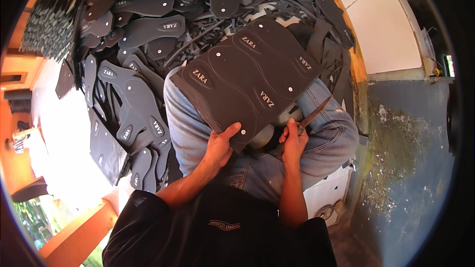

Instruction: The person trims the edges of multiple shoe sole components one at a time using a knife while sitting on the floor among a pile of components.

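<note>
In the head view, a broad dark sheet (250, 81) is lying tilted across the lap, filling the middle of the dial. It is looking like matte foam, with a fine, dull grain. Curved sole outlines are running over its face, and raised ovals with pale lettering and small white dots are breaking up the black.

At its 7 o'clock, the left hand (222, 143) is gripping the near edge, nearly closed, with the thumb pressing flat on top and the other fingers curling out of sight below. At its 5 o'clock, the right hand (294, 141) is making a loose fist around the handle of a knife (316, 110). The slim, pointed blade is showing a brownish, worn surface and aiming between 1 and 2 o'clock, just beside the sheet and apart from it, over the denim.

Faded blue jeans (185, 118) are creasing softly around the folded legs, and a black shirt (213, 242) is spreading at 6 o'clock. From 8 round to 12, smooth, waisted sole pieces (146, 5) are overlapping in a heap, while thin, jagged scraps (200, 32) are tangling at 11, just beyond the sheet. Near 10, a layered stack (49, 24) is showing rough, dark edges. Around 4, a blue-grey wall (405, 148) is wearing blotchy, greenish stains; at 2, a pale, smooth panel (386, 24) is catching the light.
</note>
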`<state>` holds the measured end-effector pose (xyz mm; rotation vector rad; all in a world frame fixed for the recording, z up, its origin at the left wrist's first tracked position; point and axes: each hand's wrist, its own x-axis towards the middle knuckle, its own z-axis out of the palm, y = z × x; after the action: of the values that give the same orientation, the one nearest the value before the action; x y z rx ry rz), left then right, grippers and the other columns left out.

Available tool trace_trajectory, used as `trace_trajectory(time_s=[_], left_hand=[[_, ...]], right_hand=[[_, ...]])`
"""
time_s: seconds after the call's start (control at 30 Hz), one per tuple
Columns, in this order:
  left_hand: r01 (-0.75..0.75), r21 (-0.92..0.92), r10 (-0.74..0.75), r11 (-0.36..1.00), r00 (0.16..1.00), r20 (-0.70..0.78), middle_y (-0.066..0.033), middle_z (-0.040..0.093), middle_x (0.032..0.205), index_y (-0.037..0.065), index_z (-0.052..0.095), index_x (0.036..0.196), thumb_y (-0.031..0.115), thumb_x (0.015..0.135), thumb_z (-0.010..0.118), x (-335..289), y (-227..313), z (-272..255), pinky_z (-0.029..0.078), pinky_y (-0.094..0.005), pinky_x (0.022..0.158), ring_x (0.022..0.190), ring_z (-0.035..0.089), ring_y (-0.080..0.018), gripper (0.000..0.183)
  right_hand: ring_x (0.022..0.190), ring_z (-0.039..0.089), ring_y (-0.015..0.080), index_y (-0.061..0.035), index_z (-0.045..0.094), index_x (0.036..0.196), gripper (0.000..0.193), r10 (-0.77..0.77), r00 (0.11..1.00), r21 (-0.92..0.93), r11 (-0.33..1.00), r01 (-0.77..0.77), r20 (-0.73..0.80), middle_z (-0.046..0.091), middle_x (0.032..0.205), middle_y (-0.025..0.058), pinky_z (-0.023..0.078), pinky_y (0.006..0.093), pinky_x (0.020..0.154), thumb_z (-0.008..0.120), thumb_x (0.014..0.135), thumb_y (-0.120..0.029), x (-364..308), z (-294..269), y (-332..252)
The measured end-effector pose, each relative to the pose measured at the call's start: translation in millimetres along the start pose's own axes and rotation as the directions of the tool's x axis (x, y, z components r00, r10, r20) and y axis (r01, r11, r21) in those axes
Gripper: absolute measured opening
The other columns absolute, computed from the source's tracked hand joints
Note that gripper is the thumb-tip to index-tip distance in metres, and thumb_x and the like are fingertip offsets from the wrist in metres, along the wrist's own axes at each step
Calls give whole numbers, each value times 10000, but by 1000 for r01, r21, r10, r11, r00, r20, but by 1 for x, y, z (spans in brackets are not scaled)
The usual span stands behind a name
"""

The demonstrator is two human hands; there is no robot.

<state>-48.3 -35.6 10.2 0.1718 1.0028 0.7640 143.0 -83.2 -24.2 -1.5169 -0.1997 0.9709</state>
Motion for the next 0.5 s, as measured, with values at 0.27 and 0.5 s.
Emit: trace_trajectory(time_s=[0.27, 0.5], left_hand=[[90, 129, -106, 988, 986, 126, -163, 616, 1060, -58, 511, 1163, 80, 822, 631, -5, 37, -7, 540, -366, 818, 934, 637, -241, 387], [220, 99, -222, 971, 975, 11, -160, 614, 1082, -61, 507, 1174, 111, 835, 627, 6, 20, -13, 533, -372, 836, 961, 630, -246, 400]], right_hand=[[504, 439, 90, -9, 486, 863, 224, -133, 990, 36, 990, 135, -52, 450, 615, 18, 389, 247, 462, 572, 914, -210, -59, -26, -29], [455, 443, 68, -4, 519, 873, 235, -16, 995, -96, 995, 7, -97, 476, 593, 6, 354, 214, 411, 559, 925, -229, -64, -27, -26]])
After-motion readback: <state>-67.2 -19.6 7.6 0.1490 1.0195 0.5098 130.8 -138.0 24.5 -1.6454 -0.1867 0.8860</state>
